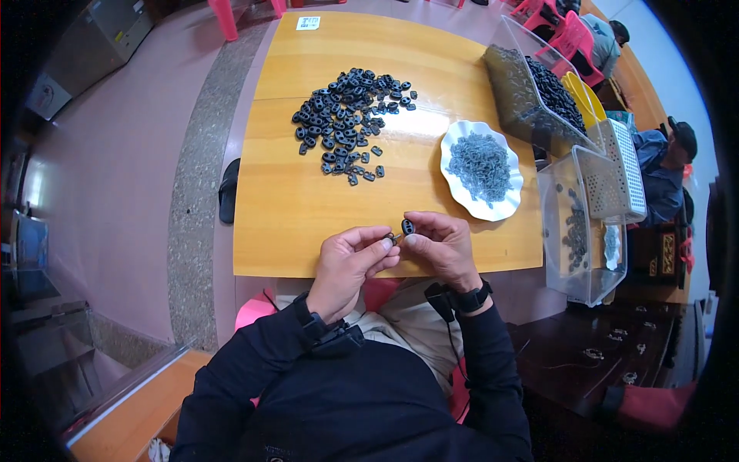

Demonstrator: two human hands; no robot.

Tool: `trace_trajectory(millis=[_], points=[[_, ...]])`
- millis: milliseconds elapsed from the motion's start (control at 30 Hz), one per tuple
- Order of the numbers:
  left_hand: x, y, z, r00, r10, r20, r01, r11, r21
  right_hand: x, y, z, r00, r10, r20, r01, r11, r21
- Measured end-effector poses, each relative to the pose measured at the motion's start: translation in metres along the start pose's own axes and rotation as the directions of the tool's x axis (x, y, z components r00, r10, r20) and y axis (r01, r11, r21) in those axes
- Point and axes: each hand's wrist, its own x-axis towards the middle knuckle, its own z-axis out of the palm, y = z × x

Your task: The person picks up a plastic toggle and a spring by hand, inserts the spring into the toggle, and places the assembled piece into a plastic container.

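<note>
Between both hands (396, 250), pinched black piece (407, 226)

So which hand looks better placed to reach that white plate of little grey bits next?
Probably the right hand. It holds a small black piece and sits just below the white plate, on the same side. The left hand, pinching a small metal part, would have to cross over it.
</note>
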Motion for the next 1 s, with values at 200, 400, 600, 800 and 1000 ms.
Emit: trace_trajectory(millis=[200, 400, 600, 800, 1000], points=[[-0.0001, 0.0003, 0.0018, 1.000, 0.014, -0.013, -0.014, 1.000, -0.002, -0.0021, -0.0072, 0.0025, 1.000, -0.004, -0.009, 0.003, 0.998, -0.069], [-0.0004, 0.0005, 0.0024, 1.000, 0.024, -0.012, -0.024, 1.000, 0.003, -0.0027, -0.0061, -0.0001, 1.000, 0.002, 0.025, -0.001, 0.999, -0.049], [-0.0003, 0.0009, 0.0036, 1.000, 0.014, -0.023, -0.014, 1.000, 0.002, -0.0021, -0.0064, 0.0009, 0.999, 0.017, 0.029, -0.015, 0.999, -0.047], [0.0002, 0.0001, 0.0027, 1.000, 0.017, -0.026, -0.017, 1.000, 0.001, -0.0021, -0.0049, -0.0011, 0.999, 0.030, 0.038, -0.027, 0.997, -0.069], [-0.0005, 0.0000, 0.0036, 1.000, 0.016, -0.026, -0.016, 1.000, -0.001, -0.0030, -0.0049, -0.0035, 0.998, 0.028, 0.058, -0.021, 0.993, -0.114]])
